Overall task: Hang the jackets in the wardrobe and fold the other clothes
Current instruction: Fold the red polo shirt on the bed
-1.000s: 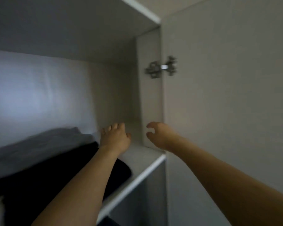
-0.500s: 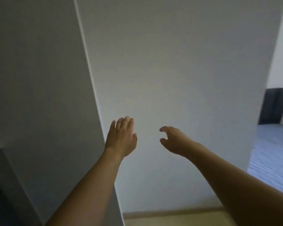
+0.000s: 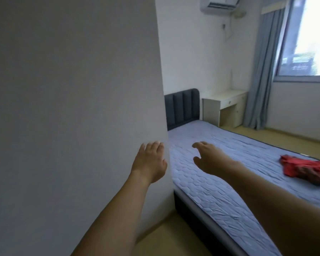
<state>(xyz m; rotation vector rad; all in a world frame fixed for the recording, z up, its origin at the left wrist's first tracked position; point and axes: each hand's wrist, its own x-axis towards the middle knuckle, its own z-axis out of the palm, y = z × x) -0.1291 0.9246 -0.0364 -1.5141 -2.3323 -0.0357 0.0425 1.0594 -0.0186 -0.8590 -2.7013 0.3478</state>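
- We held the left hand (image 3: 149, 163) out in front of the pale wardrobe panel (image 3: 72, 108), fingers straight and loose, with nothing in it.
- We held the right hand (image 3: 208, 159) above the bed (image 3: 220, 191), fingers spread and slightly bent, also with nothing in it.
- The red garment (image 3: 307, 169) lay crumpled on the quilted cover near the far edge of the bed, well apart from both hands and off to the right of the right hand.
- We could not tell whether the garment was a jacket or a piece to be folded; its shape was bunched and partly cut off by the frame edge.
- We judged the garment to be light, soft and limp, likely to sag and trail when lifted by one point.
- We judged the best hold to be a pinch at two upper points, such as shoulders or waistband, once these were found, so that the cloth would hang flat.
- A desk (image 3: 224, 104) stood beyond the headboard (image 3: 181, 108), beside the curtain (image 3: 262, 71).
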